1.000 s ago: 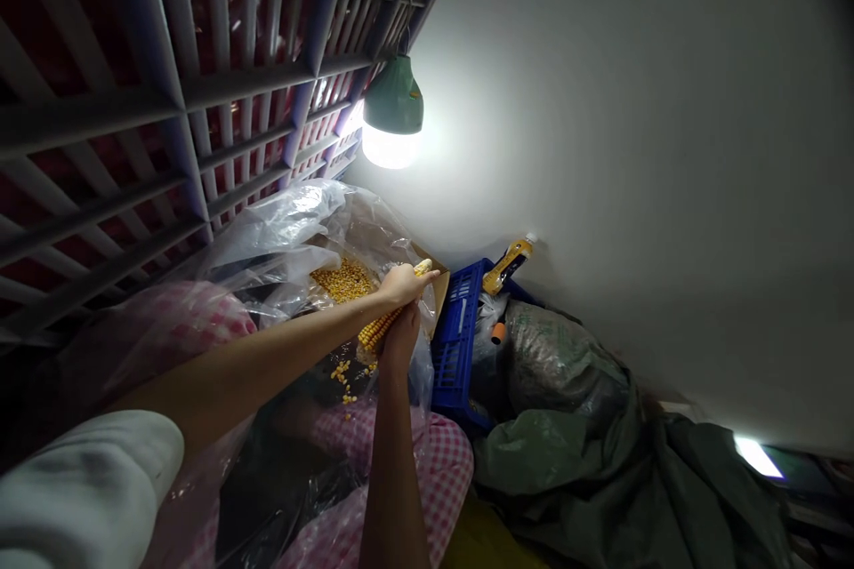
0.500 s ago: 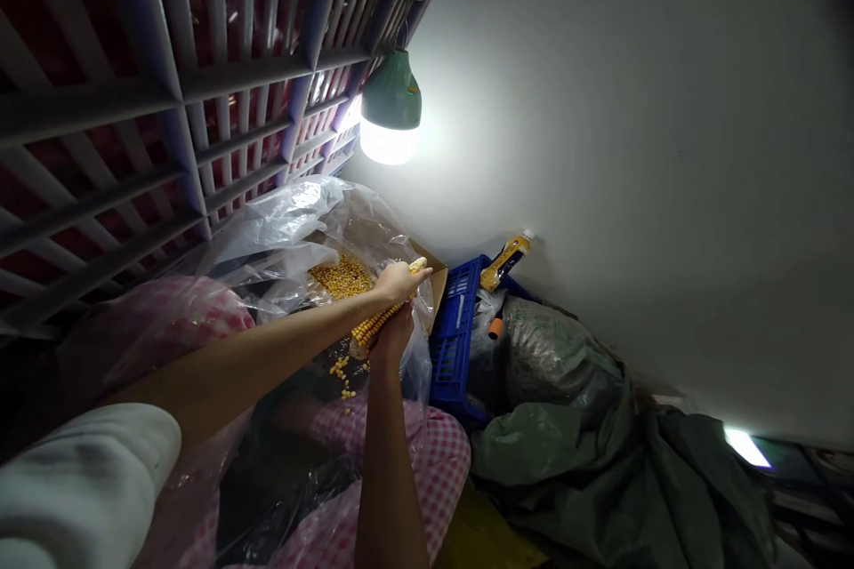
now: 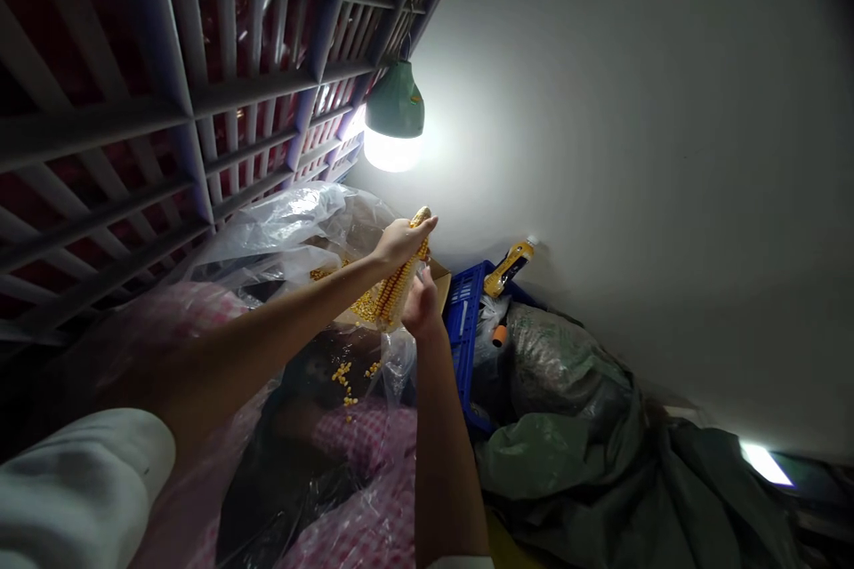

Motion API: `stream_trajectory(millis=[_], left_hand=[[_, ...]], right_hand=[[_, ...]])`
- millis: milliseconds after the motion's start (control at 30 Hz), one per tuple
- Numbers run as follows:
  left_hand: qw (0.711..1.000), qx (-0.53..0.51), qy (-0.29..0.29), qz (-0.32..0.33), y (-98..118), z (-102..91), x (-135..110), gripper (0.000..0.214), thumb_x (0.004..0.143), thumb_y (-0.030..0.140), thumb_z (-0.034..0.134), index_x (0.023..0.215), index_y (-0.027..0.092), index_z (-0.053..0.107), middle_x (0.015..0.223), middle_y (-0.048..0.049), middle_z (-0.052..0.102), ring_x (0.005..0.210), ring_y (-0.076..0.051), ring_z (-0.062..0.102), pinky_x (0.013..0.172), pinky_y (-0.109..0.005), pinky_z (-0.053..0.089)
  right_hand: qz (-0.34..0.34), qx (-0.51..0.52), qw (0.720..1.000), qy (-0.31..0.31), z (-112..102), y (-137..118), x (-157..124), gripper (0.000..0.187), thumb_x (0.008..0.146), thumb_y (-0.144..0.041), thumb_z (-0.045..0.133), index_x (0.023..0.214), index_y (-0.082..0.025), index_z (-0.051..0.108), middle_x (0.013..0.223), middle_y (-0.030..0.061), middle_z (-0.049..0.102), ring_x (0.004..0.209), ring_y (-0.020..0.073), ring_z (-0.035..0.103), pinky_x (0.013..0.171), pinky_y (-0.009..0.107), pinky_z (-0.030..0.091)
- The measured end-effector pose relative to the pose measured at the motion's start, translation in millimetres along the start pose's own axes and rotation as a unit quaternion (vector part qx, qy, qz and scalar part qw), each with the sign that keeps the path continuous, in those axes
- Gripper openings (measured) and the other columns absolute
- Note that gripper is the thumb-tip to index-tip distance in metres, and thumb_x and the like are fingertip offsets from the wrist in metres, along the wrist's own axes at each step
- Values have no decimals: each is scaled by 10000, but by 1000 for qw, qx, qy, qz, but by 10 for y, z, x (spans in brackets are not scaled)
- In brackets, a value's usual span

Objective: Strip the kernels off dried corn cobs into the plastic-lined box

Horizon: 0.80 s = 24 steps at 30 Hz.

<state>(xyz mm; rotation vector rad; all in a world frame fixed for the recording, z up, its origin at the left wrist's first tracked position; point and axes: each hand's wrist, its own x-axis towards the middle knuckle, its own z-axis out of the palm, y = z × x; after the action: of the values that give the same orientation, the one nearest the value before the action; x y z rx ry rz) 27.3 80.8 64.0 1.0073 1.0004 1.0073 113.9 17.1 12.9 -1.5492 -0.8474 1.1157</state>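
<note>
My left hand (image 3: 398, 245) is closed around the upper part of a corn cob (image 3: 398, 284) with yellow kernels, its tip poking out above the thumb. My right hand (image 3: 422, 300) is against the cob's right side, fingers curled, partly hidden; a pale strip of the cob faces it. Beneath and behind the cob, loose corn kernels (image 3: 364, 306) lie in a cardboard box (image 3: 440, 277) with a clear plastic sheet (image 3: 280, 218) around it. Several more kernels (image 3: 343, 373) rest on the plastic over my lap.
A lit green lamp (image 3: 395, 116) hangs from a slatted plastic crate (image 3: 193, 116) at upper left. To the right stand a blue basket (image 3: 460, 311), a yellow-labelled bottle (image 3: 511, 267), a stuffed sack (image 3: 560, 356) and dark green cloth (image 3: 600, 471), beside a pale wall (image 3: 600, 124).
Both hands and the cob have moved upward, and the cob now stands steeper. My right hand has shifted from beneath the cob to its right side.
</note>
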Motion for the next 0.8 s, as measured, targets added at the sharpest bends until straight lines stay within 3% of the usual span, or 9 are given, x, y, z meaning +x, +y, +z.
stream_trajectory(millis=[133, 233, 333, 400, 467, 567, 667, 733, 800], left_hand=[[999, -40, 8, -4, 52, -17, 0, 412, 748, 532, 587, 611, 155, 495, 503, -24, 571, 423, -136, 568, 447, -230, 436], [999, -50, 9, -12, 24, 15, -5, 411, 749, 524, 597, 614, 152, 487, 505, -18, 565, 411, -120, 555, 448, -222, 436], [997, -73, 11, -24, -23, 59, -24, 393, 768, 488, 596, 606, 157, 459, 483, -2, 534, 397, -109, 532, 438, -220, 429], [995, -87, 9, -43, -35, 67, -51, 374, 795, 440, 583, 591, 161, 441, 458, 10, 498, 390, -102, 512, 431, -219, 423], [993, -89, -8, -77, -19, 51, -87, 345, 801, 384, 592, 590, 163, 434, 446, 21, 472, 386, -96, 495, 430, -218, 422], [987, -83, -70, -115, 27, 9, -142, 272, 762, 328, 648, 650, 159, 466, 483, 21, 498, 413, -104, 512, 439, -220, 440], [974, -113, -124, -152, 35, -5, -166, 214, 782, 341, 614, 759, 170, 487, 551, -2, 560, 463, -129, 561, 470, -237, 472], [969, -128, -118, -175, 11, 5, -164, 189, 814, 349, 560, 811, 179, 477, 569, -7, 571, 468, -137, 572, 474, -246, 478], [973, -121, -94, -174, -16, 17, -158, 175, 821, 337, 548, 822, 183, 465, 561, 2, 554, 449, -133, 563, 458, -241, 468]], right_hand=[[40, 33, 999, -10, -48, -122, -252, 650, 847, -652, 234, 1310, -247, 444, 1213, 115, 578, 1009, 225, 599, 794, 425, 484], [6, 4, 1000, -22, -55, -98, -573, 653, 828, -660, 292, 1320, -253, 431, 1207, 98, 580, 1065, 230, 567, 825, 379, 469], [-46, -86, 995, 21, 5, 18, -827, 619, 825, -606, 389, 1311, -227, 441, 1245, 104, 542, 1127, 233, 506, 842, 337, 442], [-77, -123, 989, 41, 61, 102, -919, 575, 830, -548, 444, 1297, -213, 442, 1168, 105, 571, 1029, 222, 542, 789, 318, 445], [-94, -138, 985, 45, 103, 164, -967, 505, 840, -505, 458, 1243, -201, 470, 957, 65, 611, 814, 187, 572, 676, 288, 449], [-82, -107, 991, 26, 118, 195, -1021, 439, 844, -487, 458, 1179, -206, 485, 748, -13, 546, 585, 126, 486, 526, 238, 405], [-67, -54, 996, -9, 108, 170, -1090, 433, 855, -482, 426, 1203, -228, 461, 699, -39, 506, 503, 100, 417, 455, 215, 368], [-56, -36, 998, 4, 121, 156, -1125, 397, 860, -489, 401, 1136, -225, 510, 670, -40, 498, 475, 98, 407, 424, 213, 355], [-34, -3, 999, 37, 151, 162, -1124, 361, 858, -506, 386, 939, -211, 577, 604, -41, 478, 448, 101, 409, 401, 218, 350]])
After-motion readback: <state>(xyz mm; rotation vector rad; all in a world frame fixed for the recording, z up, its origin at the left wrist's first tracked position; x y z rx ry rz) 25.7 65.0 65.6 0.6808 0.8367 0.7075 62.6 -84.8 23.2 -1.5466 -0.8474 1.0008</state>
